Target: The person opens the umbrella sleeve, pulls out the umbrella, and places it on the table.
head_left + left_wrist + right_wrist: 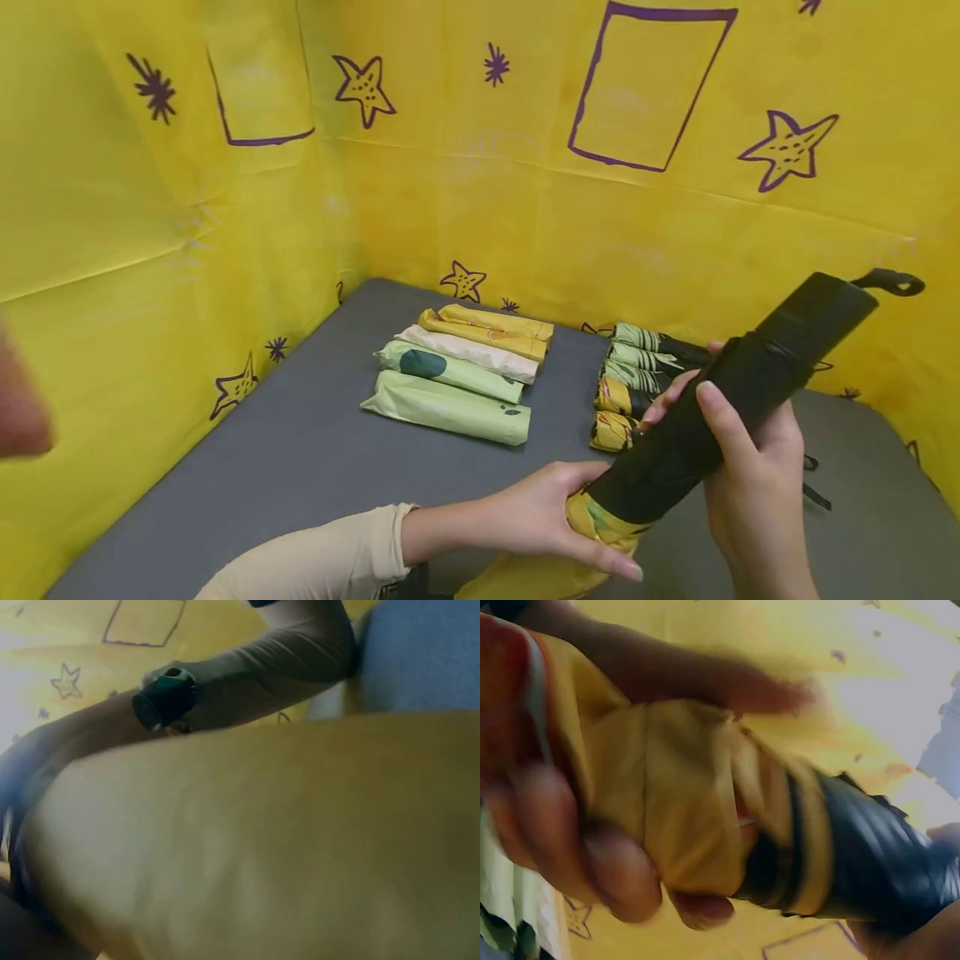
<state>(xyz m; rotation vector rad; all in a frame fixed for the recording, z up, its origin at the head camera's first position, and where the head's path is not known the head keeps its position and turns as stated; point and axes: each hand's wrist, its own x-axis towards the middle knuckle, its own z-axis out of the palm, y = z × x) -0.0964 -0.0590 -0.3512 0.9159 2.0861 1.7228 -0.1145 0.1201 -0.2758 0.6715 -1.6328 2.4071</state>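
A folded umbrella [697, 433], mostly black, slants up to the right in the head view. Its black end carries a small strap loop [896, 282]. Yellow patterned fabric [600, 521] wraps its lower end and hangs down below. My left hand [536, 512] holds that yellow part, thumb on one side and fingers on the other. Higher up, my right hand [757, 467] grips the black body, fingers curled behind it. In the right wrist view the yellow fabric [682, 787] meets the black portion [870, 847]; fingers there are blurred. A blurred tan surface fills most of the left wrist view.
On the grey table [300, 467] lies a row of flat fabric sleeves, with a light green sleeve [450, 408] nearest. Behind the held umbrella sit several rolled umbrellas [630, 379] in green and yellow. Yellow walls [450, 200] with purple drawings enclose the table's far sides.
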